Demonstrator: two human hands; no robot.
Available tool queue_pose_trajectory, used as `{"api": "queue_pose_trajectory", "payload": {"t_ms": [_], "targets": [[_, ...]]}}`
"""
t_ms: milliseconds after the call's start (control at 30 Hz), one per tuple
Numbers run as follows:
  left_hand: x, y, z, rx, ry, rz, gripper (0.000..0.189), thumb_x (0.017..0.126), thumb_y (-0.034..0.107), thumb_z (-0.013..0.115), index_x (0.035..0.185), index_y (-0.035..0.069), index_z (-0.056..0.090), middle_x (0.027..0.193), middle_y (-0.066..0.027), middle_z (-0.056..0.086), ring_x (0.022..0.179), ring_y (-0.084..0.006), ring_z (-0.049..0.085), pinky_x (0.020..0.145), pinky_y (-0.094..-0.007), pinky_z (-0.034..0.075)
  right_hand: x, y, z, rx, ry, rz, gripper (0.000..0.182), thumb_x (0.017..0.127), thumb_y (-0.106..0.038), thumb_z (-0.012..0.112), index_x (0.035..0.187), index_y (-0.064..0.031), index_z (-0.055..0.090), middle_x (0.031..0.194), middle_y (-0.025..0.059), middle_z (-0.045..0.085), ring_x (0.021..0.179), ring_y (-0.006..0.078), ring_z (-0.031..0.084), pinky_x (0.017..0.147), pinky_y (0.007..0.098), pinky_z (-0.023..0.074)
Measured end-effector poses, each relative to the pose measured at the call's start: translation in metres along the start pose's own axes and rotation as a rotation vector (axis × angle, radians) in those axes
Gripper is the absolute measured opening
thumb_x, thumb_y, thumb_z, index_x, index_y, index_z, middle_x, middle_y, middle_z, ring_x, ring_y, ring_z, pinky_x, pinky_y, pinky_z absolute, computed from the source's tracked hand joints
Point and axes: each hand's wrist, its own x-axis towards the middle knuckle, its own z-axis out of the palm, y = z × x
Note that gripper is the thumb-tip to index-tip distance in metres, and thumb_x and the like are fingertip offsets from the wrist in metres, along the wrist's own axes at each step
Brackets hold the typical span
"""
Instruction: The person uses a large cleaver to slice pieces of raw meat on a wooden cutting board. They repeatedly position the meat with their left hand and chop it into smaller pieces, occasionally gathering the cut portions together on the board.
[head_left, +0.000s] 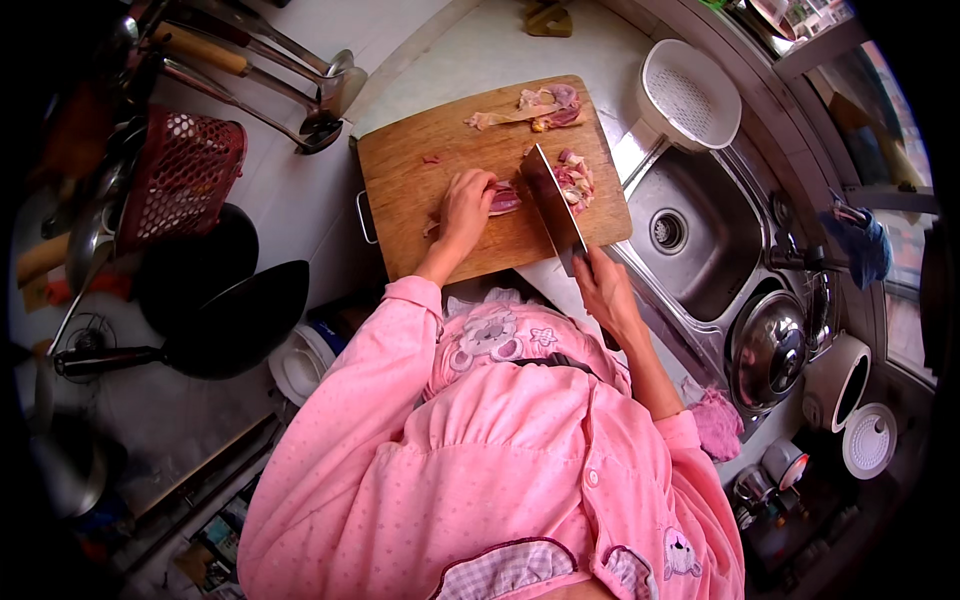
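A wooden cutting board (420, 161) lies on the counter before me. My left hand (466, 210) presses a strip of raw meat (505, 199) onto the board with bent fingers. In my right hand (606, 289) is the handle of a cleaver (551, 195), its broad blade upright over the board, just right of the strip. Whether the edge touches the board I cannot tell. Right of the blade lies a pile of cut meat pieces (576, 180). A larger uncut piece of meat with skin (555, 107) rests near the far edge, and a small scrap (431, 159) lies at the left.
At the right is a steel sink (705, 225), with a white colander (686, 94) at its far corner and a metal lid (769, 349) at its near end. A black wok (232, 330) stands at the left, below hanging ladles (319, 135) and a red perforated basket (184, 176).
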Motion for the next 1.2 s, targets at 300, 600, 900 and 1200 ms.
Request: {"api": "queue_pose_trajectory", "payload": {"t_ms": [300,600,900,1200], "targets": [[0.02,-0.005,0.001,-0.023,-0.062,-0.247,0.007,0.082,0.006,0.064,0.089,0.004,0.062,0.088,-0.0148,0.063,0.077,-0.0326,0.062,0.065,-0.0394,0.048,0.001,-0.012,-0.015,-0.203,0.016,-0.161,0.015,0.09,-0.018,0.055,0.088,-0.0036,0.053,0.064,0.0245,0.058,0.063,0.0444,0.059,0.056,0.0515,0.0438],[-0.022,0.021,-0.007,-0.001,0.105,-0.125,0.015,0.078,0.005,0.064,0.093,0.004,0.061,0.092,-0.0137,0.06,0.091,-0.0346,0.056,0.079,-0.0422,0.046,0.023,-0.023,-0.031,-0.427,-0.07,-0.302,0.013,0.091,-0.018,0.054,0.088,-0.0055,0.052,0.066,0.0217,0.059,0.065,0.0437,0.058,0.057,0.052,0.0454],[-0.025,0.023,0.009,0.261,0.069,0.154,0.028,0.078,0.005,0.062,0.106,0.004,0.062,0.105,-0.0123,0.059,0.093,-0.0311,0.056,0.082,-0.0415,0.046,0.049,-0.031,-0.035,-0.457,-0.153,-0.338,0.013,0.09,-0.017,0.055,0.09,-0.004,0.055,0.071,0.023,0.06,0.07,0.044,0.058,0.061,0.0514,0.0457],[-0.023,0.011,0.006,0.304,-0.013,0.232,0.031,0.074,0.002,0.057,0.103,0.004,0.065,0.099,-0.0103,0.061,0.092,-0.0275,0.057,0.082,-0.0388,0.049,0.053,-0.021,-0.037,-0.336,-0.162,-0.373,0.014,0.09,-0.018,0.055,0.089,-0.0041,0.056,0.071,0.0247,0.06,0.069,0.045,0.059,0.062,0.0533,0.0456]]}}
